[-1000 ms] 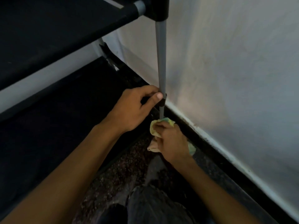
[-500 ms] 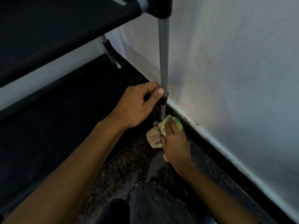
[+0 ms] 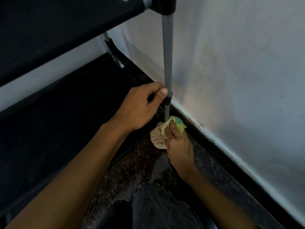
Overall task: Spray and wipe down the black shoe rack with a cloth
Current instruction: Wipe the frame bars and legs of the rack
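The black shoe rack (image 3: pixel 49 27) fills the left side, with a dark upper shelf and a lower shelf (image 3: pixel 57 113) below it. Its grey corner pole (image 3: pixel 167 55) runs down to a black joint near the floor. My left hand (image 3: pixel 142 106) grips the pole at that joint, thumb against it. My right hand (image 3: pixel 176 142) holds a crumpled yellow, green and beige cloth (image 3: pixel 165 131) pressed against the foot of the pole. No spray bottle is in view.
A white wall (image 3: pixel 239 71) stands close on the right, with a dark skirting strip (image 3: pixel 231 156) along its base. The speckled dark floor (image 3: pixel 132 171) lies between the rack and the wall. My knee in dark trousers (image 3: pixel 156 209) is at the bottom.
My right hand has slid the cloth lower on the pole, toward its foot, and turned so more beige cloth shows on the left. My left hand has kept its grip.
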